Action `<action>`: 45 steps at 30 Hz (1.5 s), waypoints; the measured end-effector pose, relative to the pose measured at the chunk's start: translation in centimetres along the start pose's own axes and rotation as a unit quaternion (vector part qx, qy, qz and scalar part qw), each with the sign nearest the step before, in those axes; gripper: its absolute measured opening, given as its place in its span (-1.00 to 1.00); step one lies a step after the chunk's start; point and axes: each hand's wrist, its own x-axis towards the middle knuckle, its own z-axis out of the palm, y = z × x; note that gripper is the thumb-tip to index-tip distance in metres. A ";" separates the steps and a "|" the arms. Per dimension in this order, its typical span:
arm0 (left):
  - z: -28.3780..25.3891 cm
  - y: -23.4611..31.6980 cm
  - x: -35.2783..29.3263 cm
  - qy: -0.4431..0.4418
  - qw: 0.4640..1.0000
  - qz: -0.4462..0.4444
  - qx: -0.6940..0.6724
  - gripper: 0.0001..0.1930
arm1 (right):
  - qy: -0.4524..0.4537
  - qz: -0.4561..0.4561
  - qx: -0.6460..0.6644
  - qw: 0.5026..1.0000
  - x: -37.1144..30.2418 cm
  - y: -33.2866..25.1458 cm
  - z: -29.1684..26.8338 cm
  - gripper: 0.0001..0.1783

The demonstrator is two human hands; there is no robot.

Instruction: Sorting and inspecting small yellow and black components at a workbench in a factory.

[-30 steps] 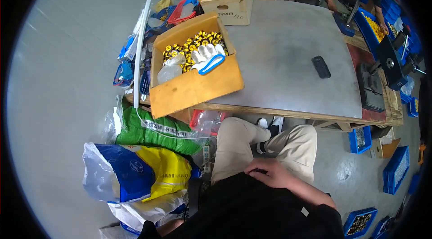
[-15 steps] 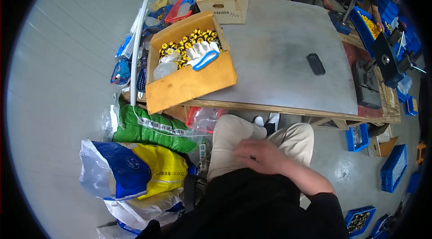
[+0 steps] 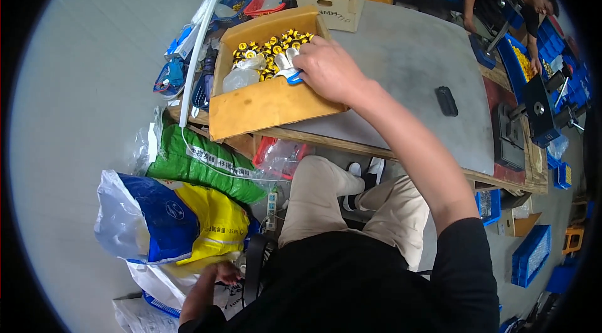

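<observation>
My right hand (image 3: 329, 69) reaches over the table into an open cardboard box (image 3: 276, 104), its fingers bent onto a white glove (image 3: 288, 63) with a blue cuff. The hand covers much of the glove. Under and around the glove lie several small yellow-and-black parts (image 3: 274, 45), beside a clear plastic bag (image 3: 241, 79). My left hand (image 3: 224, 273) hangs low at my side by a black armrest (image 3: 256, 264) and the plastic sacks. Its fingers look loosely apart, and I see nothing held in them.
A black oblong object (image 3: 446, 101) lies on the grey tabletop (image 3: 401, 63). Behind stands another carton (image 3: 338, 4). A black press-like tool (image 3: 511, 135) stands at the right edge. Across the table a person (image 3: 495, 0) works by a blue bin. Green (image 3: 200, 157) and yellow-blue sacks (image 3: 213, 220) lie left.
My right hand has gone from my lap forward to the glove in the box. My left hand has come into view at the lower left. The view has shifted slightly.
</observation>
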 end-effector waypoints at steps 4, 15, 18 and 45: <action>6.0 5.4 -24.8 0.151 0.912 0.354 0.141 -0.78 | 0.018 0.040 0.004 0.999 0.9 1.4 1.4 -0.91; 29.0 18.5 -47.0 0.116 0.379 0.893 0.214 -0.83 | 0.331 0.296 0.412 0.796 -11.1 -3.5 -13.0 -0.90; 33.7 18.0 -47.3 0.059 0.294 0.925 0.232 -0.79 | 0.330 0.307 0.435 0.780 -18.6 -5.8 -10.7 -0.87; 32.8 34.8 -31.8 -0.154 0.557 0.803 -0.144 -0.55 | 0.155 0.520 0.505 0.671 -34.2 -15.0 6.3 -0.91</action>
